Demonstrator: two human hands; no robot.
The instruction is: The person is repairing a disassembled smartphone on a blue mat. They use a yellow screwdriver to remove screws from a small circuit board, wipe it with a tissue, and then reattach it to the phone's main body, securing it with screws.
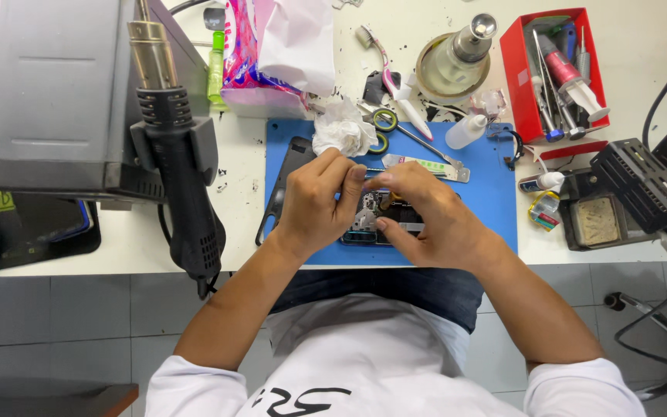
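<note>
Forearms in white sleeves are reaching up from the bottom of the view, and both hands are meeting over an opened phone (pixel 372 220) that is lying on a blue mat (pixel 488 193) near the front edge of the white bench (pixel 241 193). The left hand (pixel 314 205) is curling its fingers inward, thumb and forefinger pinching close together over the phone's upper end; whether anything is sitting between them cannot be told. The right hand (pixel 426 216) is closing around what looks like a thin tool, its tip hidden among the fingers, with the thumb pressing at the phone's lower edge.

Doing this well probably means bracing the phone flat against the mat and working the tip lightly, since the exposed parts look small and delicate.

Dark circuitry and dull metal are showing inside the phone. Just beyond it a crumpled white tissue (pixel 343 131) is resting, soft against the mat's smooth rubbery face. A black, ribbed hot-air gun (pixel 179 193) is hanging at the left, and a red tray (pixel 519 85) of slim tools is standing at the right.
</note>
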